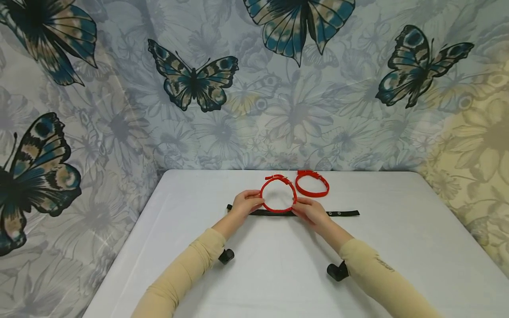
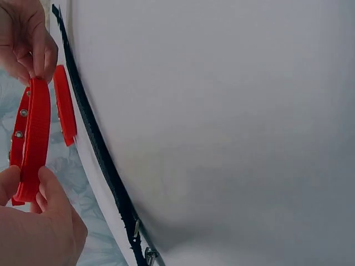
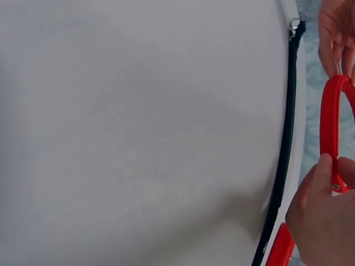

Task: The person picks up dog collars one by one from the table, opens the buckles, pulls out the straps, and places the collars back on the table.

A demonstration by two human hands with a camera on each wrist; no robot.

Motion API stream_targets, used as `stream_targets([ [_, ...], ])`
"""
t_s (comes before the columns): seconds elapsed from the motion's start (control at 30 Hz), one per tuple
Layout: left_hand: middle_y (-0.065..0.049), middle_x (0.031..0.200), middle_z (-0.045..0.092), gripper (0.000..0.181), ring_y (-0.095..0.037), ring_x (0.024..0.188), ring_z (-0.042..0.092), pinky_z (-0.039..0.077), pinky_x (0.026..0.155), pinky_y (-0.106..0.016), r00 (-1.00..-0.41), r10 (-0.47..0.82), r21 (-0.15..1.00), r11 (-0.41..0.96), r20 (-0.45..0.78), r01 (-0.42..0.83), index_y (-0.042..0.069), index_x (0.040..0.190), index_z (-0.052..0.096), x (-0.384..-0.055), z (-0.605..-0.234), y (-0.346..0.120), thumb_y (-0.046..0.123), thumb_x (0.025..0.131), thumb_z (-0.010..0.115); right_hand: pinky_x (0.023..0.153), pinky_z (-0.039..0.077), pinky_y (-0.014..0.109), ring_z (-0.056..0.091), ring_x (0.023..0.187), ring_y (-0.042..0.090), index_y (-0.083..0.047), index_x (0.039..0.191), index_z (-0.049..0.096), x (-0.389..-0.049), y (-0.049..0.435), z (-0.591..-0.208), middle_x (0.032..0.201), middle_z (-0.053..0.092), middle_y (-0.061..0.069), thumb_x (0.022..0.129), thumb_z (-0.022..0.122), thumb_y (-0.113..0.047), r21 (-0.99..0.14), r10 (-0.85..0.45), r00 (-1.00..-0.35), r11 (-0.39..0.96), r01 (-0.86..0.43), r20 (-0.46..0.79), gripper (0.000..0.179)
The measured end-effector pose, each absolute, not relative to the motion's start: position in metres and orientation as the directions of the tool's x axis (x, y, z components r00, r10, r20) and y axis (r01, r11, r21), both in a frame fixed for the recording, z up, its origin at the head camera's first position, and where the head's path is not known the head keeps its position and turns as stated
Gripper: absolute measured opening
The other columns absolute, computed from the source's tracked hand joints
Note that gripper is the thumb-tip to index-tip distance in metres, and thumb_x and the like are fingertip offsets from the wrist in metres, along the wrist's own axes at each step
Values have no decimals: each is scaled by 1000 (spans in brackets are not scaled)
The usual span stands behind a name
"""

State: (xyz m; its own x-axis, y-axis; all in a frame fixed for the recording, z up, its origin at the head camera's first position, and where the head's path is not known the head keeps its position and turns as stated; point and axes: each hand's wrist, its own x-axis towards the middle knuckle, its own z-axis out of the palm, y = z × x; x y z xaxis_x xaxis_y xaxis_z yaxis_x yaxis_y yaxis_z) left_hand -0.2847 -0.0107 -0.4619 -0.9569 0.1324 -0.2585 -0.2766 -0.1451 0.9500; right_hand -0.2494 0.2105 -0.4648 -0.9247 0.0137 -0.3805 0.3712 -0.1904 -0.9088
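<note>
Both hands hold a red collar, buckled into a loop and raised upright over the table. My left hand pinches its left side between thumb and fingers. On the opposite side, my right hand grips the loop the same way. Metal eyelets show along the red strap in the left wrist view. Below and behind the hands, a black collar lies stretched out flat; its metal buckle is at the left end. A second red collar, also closed in a loop, sits farther back to the right.
The white table ends at a patterned butterfly backdrop. Each forearm wears a light yellow sleeve, with a black device strapped under the wrist area.
</note>
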Motion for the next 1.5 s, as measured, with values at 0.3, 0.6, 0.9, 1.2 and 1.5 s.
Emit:
stream_targets([
  [0.3, -12, 102, 63, 40, -14, 81, 65, 56, 82, -30, -947, 191, 949, -135, -259, -287, -6, 121, 59, -266, -468, -21, -10, 83, 69, 91, 52, 32, 66, 86, 10, 7, 139, 43, -230, 215, -464, 107, 64, 9, 94, 63, -4, -921, -17, -926, -104, 376, -376, 51],
  [0.6, -13, 106, 63, 41, -16, 87, 65, 55, 85, -33, -932, 252, 951, -100, -261, -293, -5, 122, 58, -249, -468, -28, -7, 83, 70, 86, 54, 29, 65, 87, 13, 9, 135, 45, -215, 218, -464, 102, 63, 9, 92, 64, -1, -925, -44, -929, -86, 371, -368, 48],
  [0.9, -21, 112, 63, 41, -16, 84, 65, 56, 83, -32, -916, 284, 950, -47, -284, -309, -6, 117, 58, -231, -471, -33, -11, 79, 72, 83, 55, 28, 64, 84, 13, 10, 131, 45, -195, 218, -466, 98, 61, 8, 89, 67, 0, -934, -61, -934, -27, 355, -353, 48],
  [1.2, -23, 110, 64, 40, -15, 84, 65, 56, 79, -31, -895, 326, 943, -29, -305, -332, -6, 115, 58, -214, -474, -39, -14, 78, 72, 82, 56, 28, 63, 86, 14, 10, 127, 49, -177, 215, -467, 99, 61, 8, 88, 67, 0, -931, -76, -928, 11, 364, -364, 44],
  [1.5, -17, 103, 66, 39, -14, 82, 64, 56, 75, -27, -892, 325, 944, 10, -314, -328, -5, 112, 58, -205, -480, -43, -15, 77, 72, 80, 56, 28, 61, 84, 17, 9, 121, 52, -169, 212, -472, 98, 60, 9, 86, 69, 0, -924, -66, -922, 20, 381, -381, 40],
])
